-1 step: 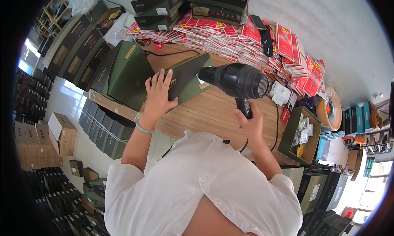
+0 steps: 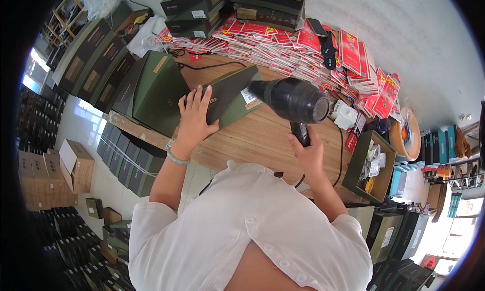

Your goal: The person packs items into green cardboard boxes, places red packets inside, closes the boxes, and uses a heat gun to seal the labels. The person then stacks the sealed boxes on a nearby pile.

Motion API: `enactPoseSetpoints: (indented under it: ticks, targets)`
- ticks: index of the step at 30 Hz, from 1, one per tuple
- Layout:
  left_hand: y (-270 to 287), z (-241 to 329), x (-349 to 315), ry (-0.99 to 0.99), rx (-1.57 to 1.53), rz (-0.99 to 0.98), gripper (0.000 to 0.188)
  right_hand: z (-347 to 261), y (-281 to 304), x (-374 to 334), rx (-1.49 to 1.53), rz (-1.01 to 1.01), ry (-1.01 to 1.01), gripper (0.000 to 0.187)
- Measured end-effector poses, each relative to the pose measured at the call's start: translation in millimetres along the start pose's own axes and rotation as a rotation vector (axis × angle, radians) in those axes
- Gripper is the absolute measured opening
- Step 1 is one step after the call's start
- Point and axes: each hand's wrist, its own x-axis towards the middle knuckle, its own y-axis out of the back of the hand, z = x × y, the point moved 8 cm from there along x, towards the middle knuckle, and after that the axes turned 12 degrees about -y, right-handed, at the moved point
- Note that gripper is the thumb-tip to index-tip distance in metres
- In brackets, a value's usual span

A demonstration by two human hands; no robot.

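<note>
My right hand (image 2: pixel 308 152) is wrapped round the handle of a black hair dryer (image 2: pixel 295 100), its nozzle pointing left at a dark green box (image 2: pixel 227 96). A white barcode label (image 2: pixel 247 95) and a small tan label (image 2: pixel 252 105) are on the end of that box, close by the nozzle. Fingers spread, my left hand (image 2: pixel 194 114) lies on the box's dark top, the thumb at its near edge. A pale bangle (image 2: pixel 178 159) circles the left wrist. Just left of this hand another green box (image 2: pixel 159 96) sits at a slant.
Red-and-white printed packets (image 2: pixel 283 51) are heaped along the wall, with a phone (image 2: pixel 317 27) on top. Stacked boxes (image 2: pixel 194 10) stand at the back. A white power adapter (image 2: pixel 345 114), a dark cable (image 2: pixel 341 159) and an open box of small items (image 2: pixel 353 177) are on the right.
The hair dryer's nozzle has shifted slightly right and away from the label, so more of the barcode shows. My left hand and the box have stayed put.
</note>
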Motion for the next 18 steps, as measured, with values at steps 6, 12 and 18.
enactPoseSetpoints:
  ticks: [6,12,18]
  targets:
    - [2,2,1,-0.005,0.007,0.004,0.106,-2,3,-2,0.03,-0.017,-0.021,0.05]
    - [4,3,1,-0.013,0.003,0.009,0.105,14,11,8,0.19,-0.028,-0.082,0.037]
    - [14,0,-4,-0.002,-0.05,-0.041,0.102,58,58,45,0.354,0.04,-0.21,0.026]
